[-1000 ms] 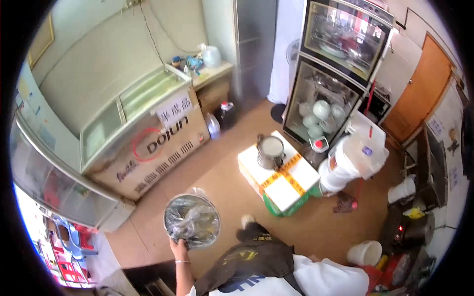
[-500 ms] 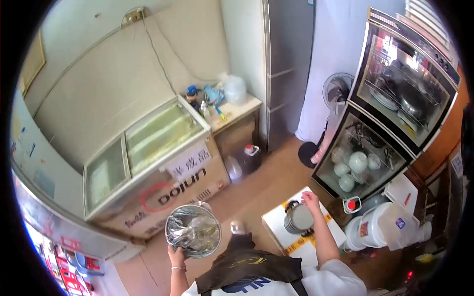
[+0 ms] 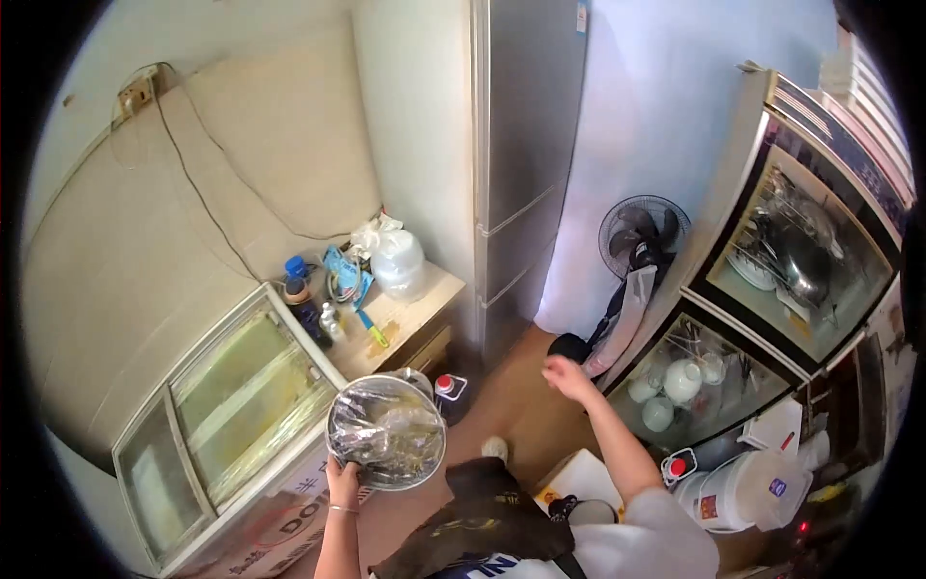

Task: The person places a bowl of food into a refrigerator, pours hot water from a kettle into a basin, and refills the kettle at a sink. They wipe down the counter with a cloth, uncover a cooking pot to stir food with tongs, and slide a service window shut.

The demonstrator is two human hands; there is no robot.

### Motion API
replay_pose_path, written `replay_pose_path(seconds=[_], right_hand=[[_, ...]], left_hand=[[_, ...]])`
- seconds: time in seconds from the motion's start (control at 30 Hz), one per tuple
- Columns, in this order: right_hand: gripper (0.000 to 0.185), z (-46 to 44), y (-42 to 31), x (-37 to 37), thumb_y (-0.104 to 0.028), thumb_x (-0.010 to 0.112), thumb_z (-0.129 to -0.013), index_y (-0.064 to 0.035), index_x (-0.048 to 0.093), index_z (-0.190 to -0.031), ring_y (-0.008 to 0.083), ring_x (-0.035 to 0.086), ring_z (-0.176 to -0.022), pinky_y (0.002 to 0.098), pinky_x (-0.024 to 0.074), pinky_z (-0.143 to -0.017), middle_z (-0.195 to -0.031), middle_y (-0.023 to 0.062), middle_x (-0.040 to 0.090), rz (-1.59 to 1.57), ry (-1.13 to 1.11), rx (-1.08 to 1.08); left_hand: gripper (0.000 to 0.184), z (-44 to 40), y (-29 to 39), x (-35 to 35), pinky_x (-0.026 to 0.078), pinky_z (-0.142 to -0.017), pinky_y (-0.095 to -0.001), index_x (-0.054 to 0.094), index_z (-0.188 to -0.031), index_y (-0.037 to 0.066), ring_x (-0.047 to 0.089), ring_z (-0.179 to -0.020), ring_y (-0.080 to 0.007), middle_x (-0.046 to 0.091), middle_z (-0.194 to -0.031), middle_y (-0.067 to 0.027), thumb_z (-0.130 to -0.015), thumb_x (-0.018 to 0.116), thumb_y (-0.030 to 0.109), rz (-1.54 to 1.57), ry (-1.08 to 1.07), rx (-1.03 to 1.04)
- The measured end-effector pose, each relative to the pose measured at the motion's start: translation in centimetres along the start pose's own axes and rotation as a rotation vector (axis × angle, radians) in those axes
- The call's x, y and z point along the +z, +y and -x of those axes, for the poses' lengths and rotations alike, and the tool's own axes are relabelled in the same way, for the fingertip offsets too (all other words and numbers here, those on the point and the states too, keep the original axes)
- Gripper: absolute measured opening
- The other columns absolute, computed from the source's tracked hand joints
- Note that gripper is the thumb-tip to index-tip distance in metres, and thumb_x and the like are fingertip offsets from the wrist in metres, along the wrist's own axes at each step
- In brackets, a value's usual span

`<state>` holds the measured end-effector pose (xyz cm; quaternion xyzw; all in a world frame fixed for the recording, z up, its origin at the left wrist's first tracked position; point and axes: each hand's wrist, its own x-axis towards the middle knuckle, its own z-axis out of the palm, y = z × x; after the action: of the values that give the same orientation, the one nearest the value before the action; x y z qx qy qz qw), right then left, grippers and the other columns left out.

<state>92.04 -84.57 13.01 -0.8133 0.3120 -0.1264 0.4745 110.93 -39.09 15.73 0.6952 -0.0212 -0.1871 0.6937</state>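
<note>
My left hand [image 3: 344, 475] is closed on the near rim of a round metal basin [image 3: 386, 482], whose top is covered with crinkled clear plastic wrap [image 3: 391, 425]. What lies under the wrap is hard to make out. The basin is held in front of the chest freezer [image 3: 256, 386]. On the other side, my right hand [image 3: 569, 376] is raised in the air with its fingers curled in and nothing visible in them. Below my right forearm, a grey pot with dark handles [image 3: 590, 511] rests on a white box [image 3: 585, 471], partly hidden by the arm.
A small counter [image 3: 415, 309] holds a plastic jug, bottles and a blue packet. Ahead stand a tall grey refrigerator [image 3: 526, 145] and a black fan [image 3: 641, 236]. The glass-door cabinet [image 3: 690, 289] and a white bucket [image 3: 723, 497] are on the right. A red-capped jug [image 3: 449, 396] stands on the floor.
The view has moved forward, toward the refrigerator and fan. The basin stays in my left hand. My right hand has moved away from above the pot, which now sits lower in view.
</note>
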Motion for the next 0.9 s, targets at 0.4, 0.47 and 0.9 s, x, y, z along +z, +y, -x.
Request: replay_pose_path(seconds=[0.4, 0.47, 0.9], right_hand=[[0.035, -34.3, -21.2, -5.0, -0.017, 0.048, -0.080, -0.0108, 0.048, -0.115, 0.0275, 0.062, -0.072, 0.0382, 0.0483, -0.057, -0.075, 0.0105, 0.063, 1.123, 0.057, -0.480], [0.027, -36.7, -20.8, -4.2, -0.012, 0.044, -0.079, -0.0084, 0.051, -0.105, 0.0250, 0.063, -0.069, 0.0361, 0.0475, -0.053, -0.075, 0.0094, 0.064, 1.216, 0.068, -0.500], [0.028, -25.0, -15.9, -15.7, -0.028, 0.055, -0.079, -0.0077, 0.050, -0.097, 0.0338, 0.058, -0.061, 0.0425, 0.0466, -0.053, -0.068, 0.0160, 0.059, 0.874, -0.031, -0.322]], left_hand=[[0.044, -11.0, 4.8, 14.4, 0.044, -0.066, -0.0246, 0.046, -0.108, 0.001, 0.054, -0.077, -0.0161, 0.056, -0.090, -0.0062, -0.064, 0.044, -0.006, 0.125, 0.079, -0.014], [0.042, -12.4, 6.9, 17.0, 0.043, -0.065, -0.0240, 0.048, -0.104, -0.001, 0.052, -0.076, -0.0152, 0.055, -0.090, -0.0058, -0.063, 0.045, -0.006, 0.112, 0.095, 0.006], [0.049, -24.3, 16.2, 24.2, 0.046, -0.067, -0.0257, 0.045, -0.115, 0.003, 0.055, -0.083, -0.0169, 0.056, -0.096, -0.0051, -0.067, 0.043, -0.007, 0.146, -0.231, -0.102]])
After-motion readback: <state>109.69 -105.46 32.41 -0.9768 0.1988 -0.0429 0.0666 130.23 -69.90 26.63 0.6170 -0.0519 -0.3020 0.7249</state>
